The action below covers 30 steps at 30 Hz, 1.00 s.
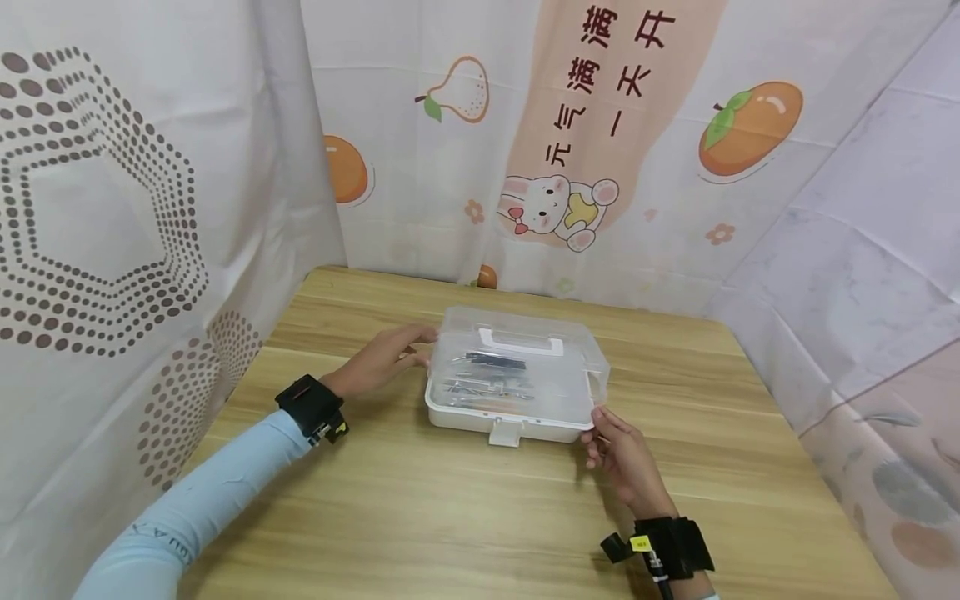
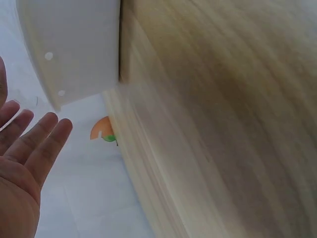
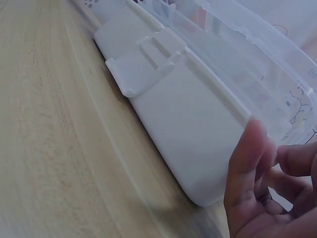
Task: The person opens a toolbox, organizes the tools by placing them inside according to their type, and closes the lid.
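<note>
A white plastic storage box [image 1: 465, 419] with a clear lid [image 1: 558, 387] sits on the table. Through the lid show a dark strip and several thin items in clear wrapping, too blurred to name. On the front, the white latch [image 3: 143, 64] hangs folded outward. My left hand [image 1: 386, 358] is at the box's left side, fingers extended and spread in the left wrist view; whether they touch it I cannot tell. My right hand [image 1: 624, 458] pinches the front right corner near the rim, thumb and curled fingers close together.
The wooden table [image 1: 390, 517] extends around the box on all sides. Behind it hangs a white printed curtain [image 1: 420, 208], with more cloth at the left and right. Black camera straps [image 1: 309, 406] circle both wrists.
</note>
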Each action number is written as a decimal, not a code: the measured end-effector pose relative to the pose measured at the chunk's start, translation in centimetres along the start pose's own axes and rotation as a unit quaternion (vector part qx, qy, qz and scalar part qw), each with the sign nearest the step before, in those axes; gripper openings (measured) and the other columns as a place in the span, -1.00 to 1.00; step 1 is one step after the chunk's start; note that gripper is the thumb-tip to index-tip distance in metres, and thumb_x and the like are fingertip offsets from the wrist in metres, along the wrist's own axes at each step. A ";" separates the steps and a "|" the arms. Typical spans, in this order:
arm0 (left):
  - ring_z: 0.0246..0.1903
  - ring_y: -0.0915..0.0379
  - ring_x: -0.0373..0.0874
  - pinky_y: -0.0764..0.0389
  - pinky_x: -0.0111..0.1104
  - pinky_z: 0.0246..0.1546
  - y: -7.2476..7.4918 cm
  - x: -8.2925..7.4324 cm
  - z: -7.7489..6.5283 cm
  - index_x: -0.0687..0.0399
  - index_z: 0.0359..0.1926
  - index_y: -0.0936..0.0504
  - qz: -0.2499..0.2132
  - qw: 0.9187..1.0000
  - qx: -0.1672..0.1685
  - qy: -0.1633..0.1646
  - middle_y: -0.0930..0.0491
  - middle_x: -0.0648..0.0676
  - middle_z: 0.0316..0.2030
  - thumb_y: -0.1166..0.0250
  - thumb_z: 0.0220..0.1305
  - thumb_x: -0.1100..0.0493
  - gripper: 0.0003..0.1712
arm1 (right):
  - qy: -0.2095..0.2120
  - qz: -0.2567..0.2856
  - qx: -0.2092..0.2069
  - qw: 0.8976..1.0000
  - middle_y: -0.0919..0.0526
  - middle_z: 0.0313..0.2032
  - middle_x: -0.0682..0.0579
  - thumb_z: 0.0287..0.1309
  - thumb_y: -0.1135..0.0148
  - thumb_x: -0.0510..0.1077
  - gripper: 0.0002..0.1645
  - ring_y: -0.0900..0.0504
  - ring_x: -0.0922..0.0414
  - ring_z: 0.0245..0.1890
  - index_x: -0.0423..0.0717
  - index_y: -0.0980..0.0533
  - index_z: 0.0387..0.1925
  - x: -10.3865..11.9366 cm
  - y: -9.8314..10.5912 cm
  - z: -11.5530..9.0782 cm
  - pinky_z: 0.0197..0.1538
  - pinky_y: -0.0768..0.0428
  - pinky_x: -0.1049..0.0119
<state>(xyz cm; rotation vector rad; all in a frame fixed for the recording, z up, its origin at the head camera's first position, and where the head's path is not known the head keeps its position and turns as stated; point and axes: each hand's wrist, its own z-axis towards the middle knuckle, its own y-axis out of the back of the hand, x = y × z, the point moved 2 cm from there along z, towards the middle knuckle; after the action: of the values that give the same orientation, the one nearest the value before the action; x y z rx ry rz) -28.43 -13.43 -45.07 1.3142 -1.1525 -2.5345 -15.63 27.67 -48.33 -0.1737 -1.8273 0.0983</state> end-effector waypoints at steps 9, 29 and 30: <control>0.26 -0.48 0.00 -0.59 -0.25 0.13 -0.5 0.1 -0.8 0.13 0.40 -0.43 0.011 1.000 0.018 0.023 -0.48 0.14 0.34 -0.43 0.23 0.02 -0.24 | 0.011 0.004 0.030 0.999 -0.55 -0.40 0.05 0.45 0.15 0.45 -0.19 -0.48 0.23 -0.55 -0.20 -0.39 0.15 0.7 -0.5 -0.4 -0.51 -0.56 0.36; 0.45 -0.22 0.01 -0.37 -0.26 0.32 -2.2 -0.5 -2.0 0.05 0.59 -0.09 -0.119 0.989 0.046 0.079 -0.17 0.15 0.54 -0.64 -0.10 -0.01 0.30 | 0.044 0.010 0.048 0.998 -0.61 -0.36 0.07 0.62 0.12 0.08 -0.52 -0.50 0.26 -0.48 -0.18 -0.40 0.25 0.2 -0.4 -0.8 -0.42 -0.61 0.41; 0.46 -0.21 0.02 -0.38 -0.23 0.32 -2.3 -0.9 -2.1 0.01 0.61 -0.03 -0.115 0.989 0.042 0.080 -0.12 0.13 0.56 -0.64 -0.09 -0.03 0.34 | 0.046 0.009 0.050 0.998 -0.62 -0.36 0.07 0.62 0.12 0.07 -0.52 -0.50 0.26 -0.48 -0.19 -0.40 0.25 0.2 -0.4 -0.7 -0.42 -0.61 0.41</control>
<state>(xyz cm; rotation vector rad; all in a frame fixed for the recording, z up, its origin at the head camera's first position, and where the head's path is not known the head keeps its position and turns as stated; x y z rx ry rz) -25.72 -12.65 -46.68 1.7274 -1.1464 -2.4950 -15.00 27.27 -47.88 -0.1234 -1.7247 0.1911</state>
